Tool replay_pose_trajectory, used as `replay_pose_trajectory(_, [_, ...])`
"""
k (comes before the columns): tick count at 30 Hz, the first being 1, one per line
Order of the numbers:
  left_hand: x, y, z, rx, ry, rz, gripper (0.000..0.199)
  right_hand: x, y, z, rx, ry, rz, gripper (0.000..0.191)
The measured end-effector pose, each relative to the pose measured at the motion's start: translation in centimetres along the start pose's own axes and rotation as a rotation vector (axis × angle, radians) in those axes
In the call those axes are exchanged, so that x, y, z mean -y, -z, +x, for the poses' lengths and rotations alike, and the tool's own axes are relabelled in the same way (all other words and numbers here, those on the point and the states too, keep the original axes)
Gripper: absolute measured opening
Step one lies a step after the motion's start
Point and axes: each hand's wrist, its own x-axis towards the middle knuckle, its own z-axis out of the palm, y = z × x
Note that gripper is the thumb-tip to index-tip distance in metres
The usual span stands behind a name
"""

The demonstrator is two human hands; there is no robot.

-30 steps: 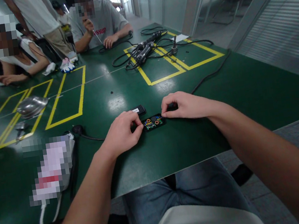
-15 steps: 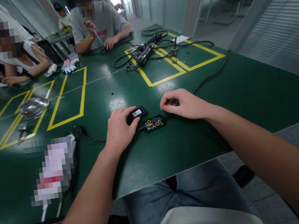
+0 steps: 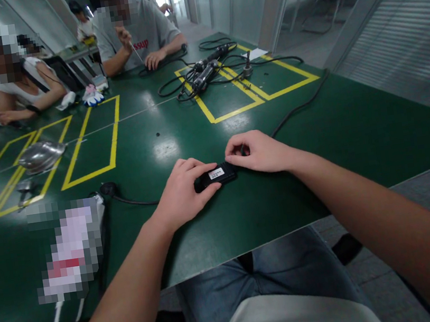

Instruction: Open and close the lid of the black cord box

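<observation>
A black cover with a white label point(image 3: 216, 173) lies over the spot of the circuit board, which it hides from view. My left hand point(image 3: 187, 191) grips this cover from the left, thumb on the near side and fingers on the far side. Just past the cover's right end is my right hand point(image 3: 256, 151), its thumb and index finger pressed together and the other fingers curled. What its fingertips hold, if anything, is too small to make out. A black cable point(image 3: 299, 109) runs from behind my right hand toward the back right.
Black tools with cables point(image 3: 206, 74) lie at the back on the green table point(image 3: 373, 122). A metal bowl point(image 3: 42, 156) and a blurred pale packet point(image 3: 70, 245) are at the left. Across the table, a person in a grey shirt point(image 3: 136, 31) holds a thin rod.
My left hand has moved right with the black cover and brought it over the open circuit board, now hidden. My right hand stays near the board's right end.
</observation>
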Motion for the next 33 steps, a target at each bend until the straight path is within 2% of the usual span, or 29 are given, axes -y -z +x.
replay_pose_trajectory(11, [-0.2,-0.38,0.07,0.022,-0.012,0.01,0.038,-0.25,-0.15,-0.05,0.071,0.024,0.013,0.015])
replay_pose_trajectory(17, [-0.35,-0.48,0.07,0.022,-0.026,0.016,0.039,-0.08,-0.2,-0.37,0.027,0.068,-0.014,0.014])
replay_pose_trajectory(27, [-0.43,-0.61,0.25,0.021,-0.015,0.008,0.039,-0.25,-0.23,-0.48,0.023,0.051,-0.025,0.015])
replay_pose_trajectory(33, [-0.81,-0.48,0.26,-0.027,0.023,-0.033,0.03,-0.17,-0.1,-0.4,-0.035,0.031,0.013,0.022])
